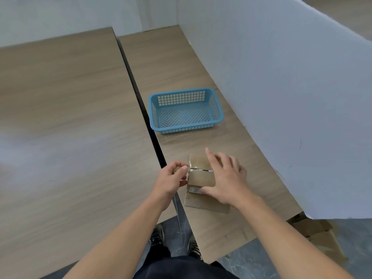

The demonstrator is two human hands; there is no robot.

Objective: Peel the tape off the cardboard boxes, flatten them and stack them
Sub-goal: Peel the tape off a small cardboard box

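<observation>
Tables of pale wood stand side by side with a dark gap between them, and the right-hand one carries everything. Past the box, farther from the person, sits an empty blue basket. More cardboard lies on the floor, below and to the right of the box.

Near the front edge stands the small cardboard box, upright, with a loose flap lying flat on the table toward the person and clear tape shining along its top seam. The right hand lies spread over the box's right side, fingers open, steadying it. The left hand, just left of the box, is curled with fingertips pinched on something small, probably a wad or end of tape; I cannot tell which.

Judging by its size, the box is light and would slide or buckle if pulled hard. Best to brace it at a stiff corner and peel from the tape's free end.
</observation>
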